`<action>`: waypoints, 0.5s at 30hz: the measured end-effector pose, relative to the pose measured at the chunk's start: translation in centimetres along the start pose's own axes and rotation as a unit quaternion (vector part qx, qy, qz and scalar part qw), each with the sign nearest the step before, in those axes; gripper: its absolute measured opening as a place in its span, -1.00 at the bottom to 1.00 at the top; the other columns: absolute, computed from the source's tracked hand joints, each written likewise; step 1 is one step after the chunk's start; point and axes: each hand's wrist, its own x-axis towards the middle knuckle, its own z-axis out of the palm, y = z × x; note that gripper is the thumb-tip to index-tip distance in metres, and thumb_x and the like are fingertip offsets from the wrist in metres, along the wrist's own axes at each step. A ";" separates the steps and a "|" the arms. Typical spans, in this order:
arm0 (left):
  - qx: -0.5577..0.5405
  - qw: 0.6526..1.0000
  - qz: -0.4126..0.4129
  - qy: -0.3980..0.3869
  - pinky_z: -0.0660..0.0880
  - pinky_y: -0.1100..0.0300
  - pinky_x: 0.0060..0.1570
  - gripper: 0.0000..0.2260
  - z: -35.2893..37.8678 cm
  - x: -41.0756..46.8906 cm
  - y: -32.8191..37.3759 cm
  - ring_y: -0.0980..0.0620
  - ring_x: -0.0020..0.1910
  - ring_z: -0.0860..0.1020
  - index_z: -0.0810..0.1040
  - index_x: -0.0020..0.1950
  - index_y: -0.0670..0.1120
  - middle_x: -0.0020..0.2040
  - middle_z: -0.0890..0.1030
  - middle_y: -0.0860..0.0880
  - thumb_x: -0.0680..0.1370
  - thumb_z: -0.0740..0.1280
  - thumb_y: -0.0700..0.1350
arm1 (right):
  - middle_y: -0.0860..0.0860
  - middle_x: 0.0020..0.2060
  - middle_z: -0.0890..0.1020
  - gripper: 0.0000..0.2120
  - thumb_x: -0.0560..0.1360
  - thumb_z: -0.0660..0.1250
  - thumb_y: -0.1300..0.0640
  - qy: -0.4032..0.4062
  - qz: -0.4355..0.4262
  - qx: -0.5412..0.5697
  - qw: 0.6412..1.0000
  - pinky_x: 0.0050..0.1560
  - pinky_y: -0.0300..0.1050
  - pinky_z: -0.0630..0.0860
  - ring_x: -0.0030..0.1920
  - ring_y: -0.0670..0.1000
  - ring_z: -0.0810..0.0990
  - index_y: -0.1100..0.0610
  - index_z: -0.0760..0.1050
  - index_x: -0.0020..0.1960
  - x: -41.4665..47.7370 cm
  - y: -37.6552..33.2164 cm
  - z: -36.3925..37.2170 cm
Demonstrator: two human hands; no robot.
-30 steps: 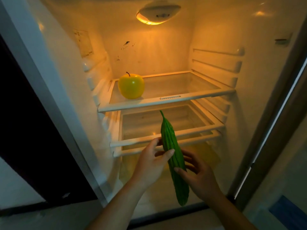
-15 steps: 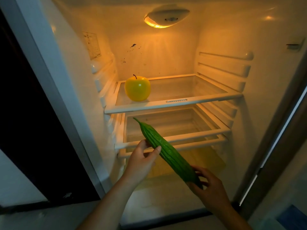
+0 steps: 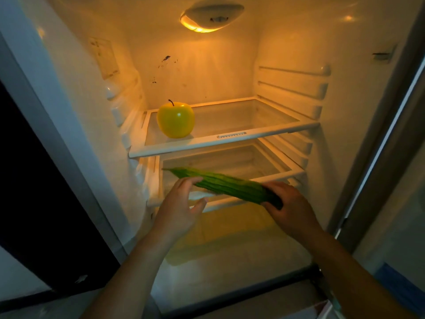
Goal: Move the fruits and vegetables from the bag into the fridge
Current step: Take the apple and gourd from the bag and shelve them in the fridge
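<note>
A long ridged green gourd (image 3: pixel 226 185) lies almost level in front of the lower shelf (image 3: pixel 296 174) of the open fridge, its thin stem end pointing left. My right hand (image 3: pixel 289 208) grips its thick right end. My left hand (image 3: pixel 181 208) is under the left part, fingers spread and loose, the fingertips just touching or barely below the gourd. A yellow apple (image 3: pixel 176 119) stands on the left of the upper glass shelf (image 3: pixel 253 132). The bag is out of view.
The fridge lamp (image 3: pixel 211 17) glows at the top. Ribbed shelf rails line the right wall (image 3: pixel 292 88). A yellowish drawer cover (image 3: pixel 230 229) lies below the shelves. The dark door opening is at the left, the fridge's frame edge (image 3: pixel 391 125) at the right.
The gourd has swung from upright to almost level and risen to the lower shelf's front. My right hand slid to its thick end; my left hand loosened its hold.
</note>
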 end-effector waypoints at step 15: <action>0.221 0.971 0.018 -0.094 0.28 0.11 0.32 -0.49 1.0 0.4 -2.1 0.02 0.39 0.29 0.25 0.44 0.02 0.43 0.30 0.05 0.53 0.28 0.08 | 0.11 0.07 0.61 -0.62 0.43 0.41 0.06 0.048 -0.064 -0.106 0.991 0.03 0.00 0.51 0.04 0.17 0.57 0.16 0.53 0.20 3.2 -0.6 0.6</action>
